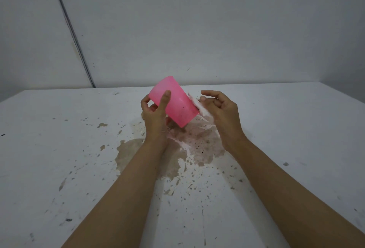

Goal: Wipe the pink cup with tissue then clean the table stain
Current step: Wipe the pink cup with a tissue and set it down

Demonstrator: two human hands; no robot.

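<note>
My left hand (155, 112) grips a pink plastic cup (175, 102) above the table, thumb across its side. The cup is tilted, its base up and to the left, its mouth down and to the right, with dark specks on its wall. My right hand (220, 109) pinches a white tissue (198, 104) against the cup's right side near the rim. Below both hands a brown wet stain (193, 145) spreads over the white table (59, 149).
Smaller brown splashes and specks (102, 125) dot the table around the stain. A grey wall stands behind the table's far edge (256, 84), with a dark vertical strip (79, 46) at the left.
</note>
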